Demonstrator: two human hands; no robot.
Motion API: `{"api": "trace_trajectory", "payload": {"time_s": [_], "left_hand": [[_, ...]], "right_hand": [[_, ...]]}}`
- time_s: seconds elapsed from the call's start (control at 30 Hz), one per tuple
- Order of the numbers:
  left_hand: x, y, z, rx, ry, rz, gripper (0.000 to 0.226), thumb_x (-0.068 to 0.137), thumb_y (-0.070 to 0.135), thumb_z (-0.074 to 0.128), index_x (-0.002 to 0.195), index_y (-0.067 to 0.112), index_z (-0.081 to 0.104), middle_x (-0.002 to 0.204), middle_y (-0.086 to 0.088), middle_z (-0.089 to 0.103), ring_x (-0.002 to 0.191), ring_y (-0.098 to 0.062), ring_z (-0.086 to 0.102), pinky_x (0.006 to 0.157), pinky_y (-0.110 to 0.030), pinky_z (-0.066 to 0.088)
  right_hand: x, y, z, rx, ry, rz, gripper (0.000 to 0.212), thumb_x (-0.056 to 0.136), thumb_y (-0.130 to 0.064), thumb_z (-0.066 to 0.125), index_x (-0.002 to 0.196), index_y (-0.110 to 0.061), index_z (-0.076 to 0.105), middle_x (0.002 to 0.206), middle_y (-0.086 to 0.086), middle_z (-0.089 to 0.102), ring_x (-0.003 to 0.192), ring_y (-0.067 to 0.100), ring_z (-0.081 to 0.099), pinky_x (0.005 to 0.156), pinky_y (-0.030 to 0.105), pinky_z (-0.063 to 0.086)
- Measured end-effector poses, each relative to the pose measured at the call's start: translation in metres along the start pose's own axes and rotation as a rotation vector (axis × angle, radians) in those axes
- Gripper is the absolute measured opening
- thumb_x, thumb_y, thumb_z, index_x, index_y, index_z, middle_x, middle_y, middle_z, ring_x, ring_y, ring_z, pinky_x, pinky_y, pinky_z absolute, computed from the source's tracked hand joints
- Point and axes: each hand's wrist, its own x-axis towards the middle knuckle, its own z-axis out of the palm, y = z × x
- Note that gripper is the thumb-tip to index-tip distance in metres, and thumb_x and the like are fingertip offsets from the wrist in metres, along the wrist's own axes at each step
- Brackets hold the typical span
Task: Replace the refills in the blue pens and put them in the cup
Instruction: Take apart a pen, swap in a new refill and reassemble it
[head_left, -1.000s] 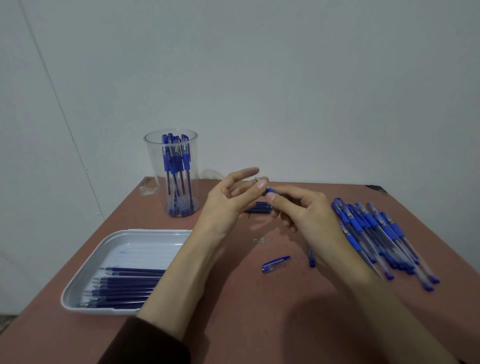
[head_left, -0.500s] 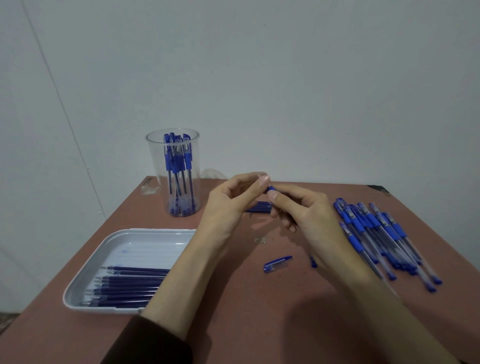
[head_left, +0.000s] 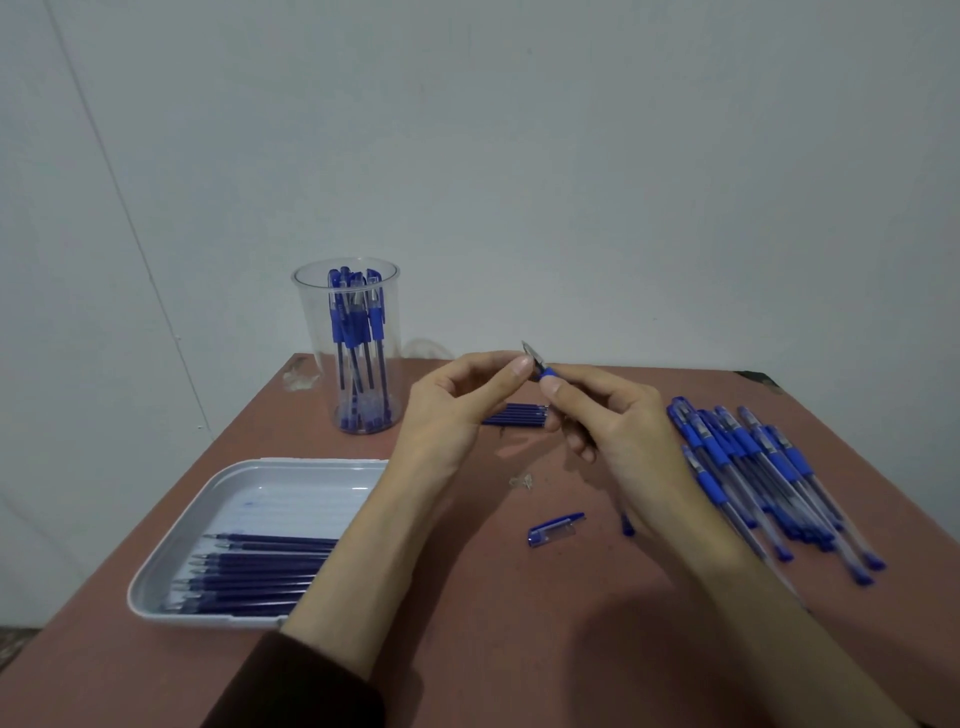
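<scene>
Pale grey wall (head_left: 519, 156) fills the upper half of the view, and below it stands a reddish-brown table (head_left: 493, 649). Over the middle of the table, towards its far edge, two bare hands meet around one blue pen (head_left: 545, 372). The left hand (head_left: 457, 410) has its fingers curled, with thumb and forefinger pinching the pen's pointed tip piece (head_left: 532, 354), which juts up above the fingertips. The right hand (head_left: 628, 436) pinches the pen's blue grip between thumb and forefinger; its other fingers curl round the barrel, which is mostly hidden in the palm. A dark sleeve (head_left: 311, 686) covers the left forearm at the near edge. Near the far left corner stands a clear plastic cup (head_left: 309, 358) holding several blue pens upright (head_left: 358, 332). At the near left edge lies a white tray (head_left: 270, 488) with dark blue refills (head_left: 260, 571) lying side by side in its near half. Along the right edge lies a loose pile of blue pens (head_left: 748, 467). A small bundle of refills (head_left: 514, 414) lies on the table behind the hands. A loose pen cap (head_left: 555, 530) lies near the table's centre, between the forearms.
</scene>
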Motion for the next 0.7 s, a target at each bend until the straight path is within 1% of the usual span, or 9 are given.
{"api": "trace_trajectory", "payload": {"time_s": [0.1,0.17,0.23,0.27,0.37,0.47,0.6,0.67,0.7], "left_hand": [[-0.0002,0.0001,-0.0005,0.006,-0.032,-0.014,0.03,0.075,0.032,0.068,0.096,0.011,0.073,0.101,-0.006,0.072,0.104,-0.017,0.065,0.095,-0.033,0.047],[-0.002,0.0004,0.0009,0.008,-0.061,-0.018,0.035,0.073,0.036,0.069,0.098,0.012,0.074,0.103,-0.007,0.072,0.105,-0.019,0.065,0.095,-0.034,0.046],[-0.0027,0.0012,0.0012,0.011,-0.051,-0.01,0.034,0.069,0.036,0.07,0.095,0.015,0.074,0.098,-0.003,0.073,0.098,-0.012,0.066,0.089,-0.027,0.046],[-0.0024,0.0017,0.0008,0.018,-0.043,-0.007,0.032,0.069,0.035,0.07,0.094,0.016,0.074,0.095,-0.001,0.074,0.095,-0.008,0.066,0.086,-0.023,0.046],[-0.001,0.0019,-0.0014,0.035,-0.055,-0.009,0.03,0.069,0.034,0.068,0.092,0.016,0.074,0.09,0.0,0.074,0.094,-0.008,0.066,0.089,-0.022,0.047],[-0.0013,0.0035,-0.0013,0.019,-0.083,-0.011,0.029,0.071,0.03,0.065,0.092,0.011,0.072,0.087,-0.004,0.073,0.091,-0.011,0.067,0.083,-0.017,0.05],[-0.0013,0.0041,0.0008,0.008,-0.093,-0.009,0.021,0.074,0.025,0.065,0.086,0.009,0.072,0.08,-0.003,0.071,0.082,-0.012,0.066,0.078,-0.018,0.052],[-0.0015,0.0042,0.0009,0.023,-0.085,-0.01,0.019,0.077,0.024,0.065,0.088,0.01,0.072,0.082,-0.001,0.072,0.082,-0.01,0.066,0.078,-0.018,0.051],[-0.0014,0.0042,0.0008,0.059,-0.081,-0.004,0.018,0.08,0.024,0.065,0.091,0.011,0.073,0.085,0.0,0.073,0.083,-0.008,0.067,0.079,-0.017,0.051]], "right_hand": [[0.0006,0.0022,-0.001,-0.04,0.022,-0.022,0.018,0.089,-0.015,0.064,0.087,-0.03,0.074,0.057,-0.002,0.057,0.049,0.001,0.046,0.049,0.015,0.037],[-0.001,0.0016,-0.0008,-0.075,0.022,-0.057,0.018,0.088,-0.014,0.065,0.089,-0.031,0.072,0.055,-0.005,0.056,0.049,-0.001,0.048,0.051,0.009,0.038],[-0.0026,-0.0002,0.0004,-0.086,0.002,-0.066,0.017,0.088,-0.014,0.064,0.09,-0.028,0.072,0.055,-0.005,0.056,0.048,-0.001,0.049,0.052,0.008,0.038],[-0.0029,-0.0007,0.0009,-0.071,-0.015,-0.049,0.016,0.089,-0.014,0.063,0.091,-0.027,0.073,0.056,-0.002,0.056,0.045,0.0,0.048,0.05,0.008,0.036],[-0.0018,0.0008,0.0017,0.038,-0.077,0.051,0.017,0.093,-0.014,0.058,0.089,-0.02,0.074,0.059,0.008,0.051,0.04,0.005,0.038,0.041,0.015,0.029],[-0.0002,0.0032,0.0009,0.186,-0.138,0.168,0.021,0.093,-0.014,0.056,0.084,-0.008,0.073,0.055,0.005,0.052,0.042,0.011,0.027,0.041,0.022,0.015],[0.0014,0.0026,-0.0012,0.302,-0.212,0.278,0.031,0.092,-0.016,0.054,0.068,-0.016,0.072,0.055,0.004,0.051,0.038,0.007,0.026,0.037,0.019,0.014],[0.0029,0.0038,-0.0019,0.276,-0.201,0.28,0.031,0.093,-0.017,0.054,0.067,-0.016,0.071,0.055,0.004,0.051,0.038,0.008,0.027,0.038,0.02,0.015],[0.0038,0.0048,-0.0022,0.246,-0.182,0.269,0.027,0.093,-0.017,0.054,0.072,-0.013,0.071,0.056,0.004,0.051,0.04,0.01,0.027,0.039,0.021,0.015]]}}
